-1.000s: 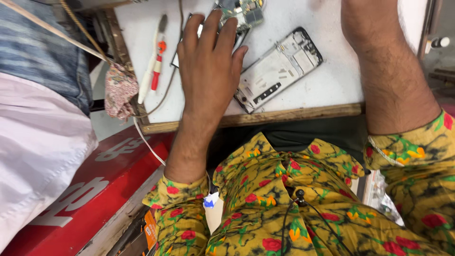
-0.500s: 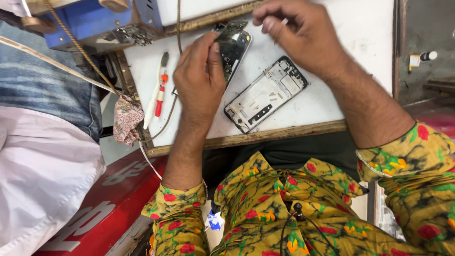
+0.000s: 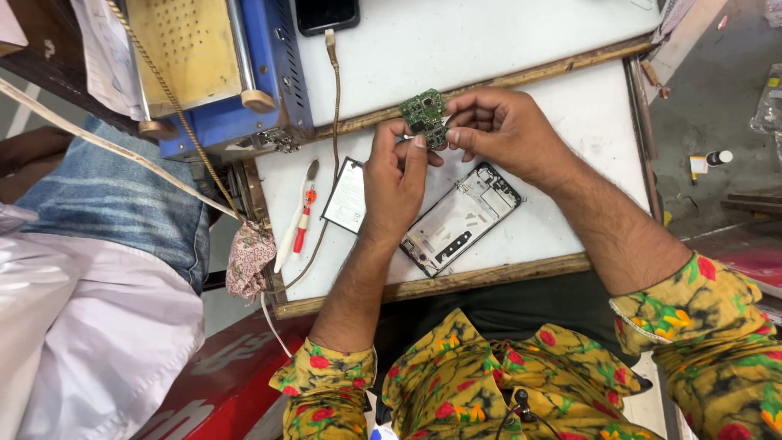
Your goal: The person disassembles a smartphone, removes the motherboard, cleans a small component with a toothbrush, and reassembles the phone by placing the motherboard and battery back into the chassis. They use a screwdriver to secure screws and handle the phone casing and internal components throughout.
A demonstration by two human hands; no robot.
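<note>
Fingers (image 3: 419, 147) pinching green circuit board (image 3: 424, 112), both hands

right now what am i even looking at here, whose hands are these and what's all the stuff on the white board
This is one view from a camera worn on a person's head, looking down at their own two bare hands. The left hand and the right hand pinch a small green circuit board between their fingers. Below, on the white work board, lies an opened phone frame. Left of it lie a flat dark panel, a red-handled tool and a white tool. Behind stands a blue machine.
</note>
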